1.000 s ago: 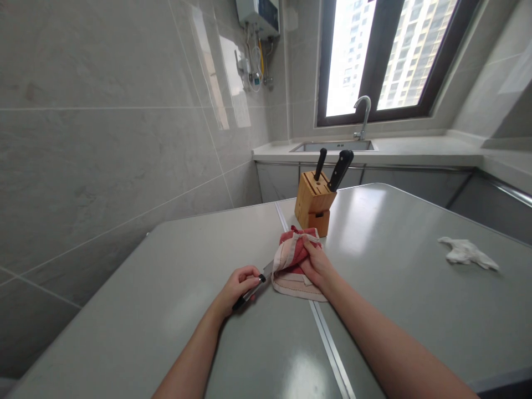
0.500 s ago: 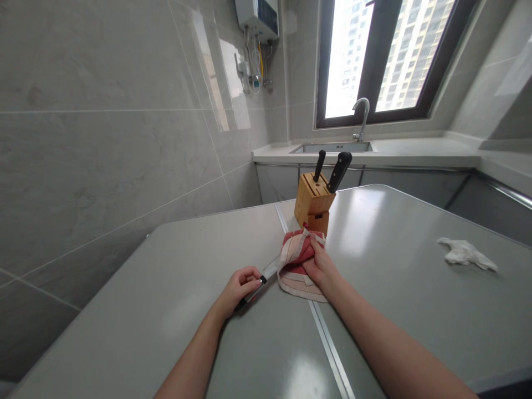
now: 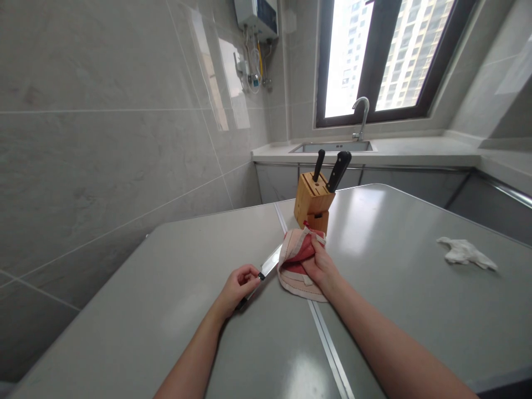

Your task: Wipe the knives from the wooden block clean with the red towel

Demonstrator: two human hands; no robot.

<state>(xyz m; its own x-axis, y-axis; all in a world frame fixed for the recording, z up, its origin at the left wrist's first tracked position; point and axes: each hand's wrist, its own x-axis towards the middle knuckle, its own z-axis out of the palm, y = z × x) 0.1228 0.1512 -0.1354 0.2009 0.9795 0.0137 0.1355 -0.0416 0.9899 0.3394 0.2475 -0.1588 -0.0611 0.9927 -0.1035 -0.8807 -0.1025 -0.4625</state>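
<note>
My left hand [image 3: 241,284] is closed around the black handle of a knife [image 3: 272,261]. Its bright blade points away and to the right, and the far end is hidden behind a red and pale pink cloth [image 3: 292,249]. My right hand [image 3: 320,265] pinches that cloth, which is folded over with its lower edge hanging toward the table. Just beyond the cloth stands a wooden knife block [image 3: 308,198]. Two black-handled knives stick up from it, a slim one [image 3: 318,165] and a broad one [image 3: 339,170].
The grey table [image 3: 199,252] has a metal seam strip [image 3: 328,341] running under my hands. A crumpled white cloth [image 3: 466,254] lies at the right. Behind the table, a counter [image 3: 415,148] holds a sink with a curved faucet [image 3: 364,116]. A tiled wall [image 3: 103,149] rises at the left.
More of the knife blade shows between my left hand and the cloth, its flat side now brighter. The cloth's left flap has shifted slightly; my right hand stays nearly in place.
</note>
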